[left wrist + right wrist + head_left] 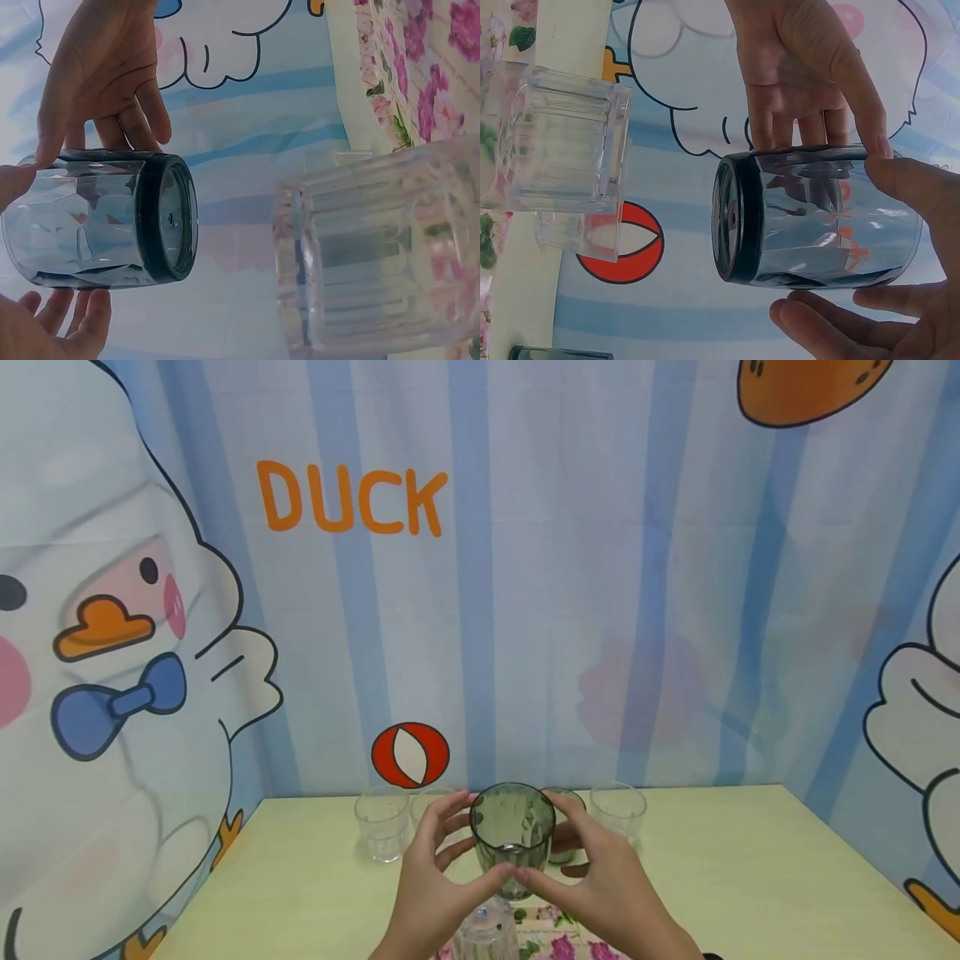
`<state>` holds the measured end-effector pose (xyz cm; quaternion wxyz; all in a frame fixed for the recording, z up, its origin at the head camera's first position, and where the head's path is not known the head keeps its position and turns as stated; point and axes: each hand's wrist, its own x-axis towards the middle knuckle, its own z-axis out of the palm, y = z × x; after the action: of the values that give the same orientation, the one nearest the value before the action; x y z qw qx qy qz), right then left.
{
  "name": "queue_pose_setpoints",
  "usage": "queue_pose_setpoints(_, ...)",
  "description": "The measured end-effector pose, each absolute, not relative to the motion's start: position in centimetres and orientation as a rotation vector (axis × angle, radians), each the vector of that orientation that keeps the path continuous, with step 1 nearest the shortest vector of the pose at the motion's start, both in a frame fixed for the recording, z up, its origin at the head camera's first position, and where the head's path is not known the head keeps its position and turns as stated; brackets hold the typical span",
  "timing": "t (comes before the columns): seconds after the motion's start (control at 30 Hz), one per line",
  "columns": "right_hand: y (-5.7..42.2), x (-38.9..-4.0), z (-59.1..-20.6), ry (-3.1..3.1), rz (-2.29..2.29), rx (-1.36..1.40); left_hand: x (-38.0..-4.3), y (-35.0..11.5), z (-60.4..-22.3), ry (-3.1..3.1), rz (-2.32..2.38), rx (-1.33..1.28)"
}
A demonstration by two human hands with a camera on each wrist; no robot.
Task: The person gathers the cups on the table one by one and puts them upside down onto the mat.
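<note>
Between both hands is a grey-green tinted drinking glass (pixel 512 818), held upright with its mouth up. My left hand (pixel 441 875) grips its left side and my right hand (pixel 603 875) its right side. The thumbs meet low on the front of the glass, while the other fingers reach along its sides. Just below stands a clear ribbed glass (pixel 486 935), bottom up, on a floral mat (pixel 558 935). In the left wrist view, a gap separates the tinted glass's base (pixel 178 217) from the clear glass (pixel 360 255).
Toward the table's (pixel 765 860) back edge stand a clear glass (pixel 382 827) at left, another clear glass (pixel 431 802) partly behind my left hand, a tinted glass (pixel 573 802) partly behind my right hand, and a clear glass (pixel 618 810) farther right. A printed curtain (pixel 555 568) hangs behind.
</note>
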<state>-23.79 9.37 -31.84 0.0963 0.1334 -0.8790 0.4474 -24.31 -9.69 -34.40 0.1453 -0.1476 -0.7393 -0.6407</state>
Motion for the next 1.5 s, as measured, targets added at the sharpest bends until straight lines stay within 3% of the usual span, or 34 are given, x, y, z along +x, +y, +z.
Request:
queue_pose_setpoints(0.37,9.6,-24.1,-32.4,-2.488,1.445,0.521,-24.5,-9.6,-34.7,-2.100,-1.876,-0.469)
queue_pose_setpoints(0.77,9.6,-24.3,-32.6,-2.422,1.627,0.413,-24.8,-9.4,-35.1,-2.097,-1.838,-0.516)
queue_pose_setpoints(1.5,10.0,-24.0,-32.7,-2.248,1.829,0.484,-25.2,-8.7,-36.8,-2.163,-2.061,-0.529)
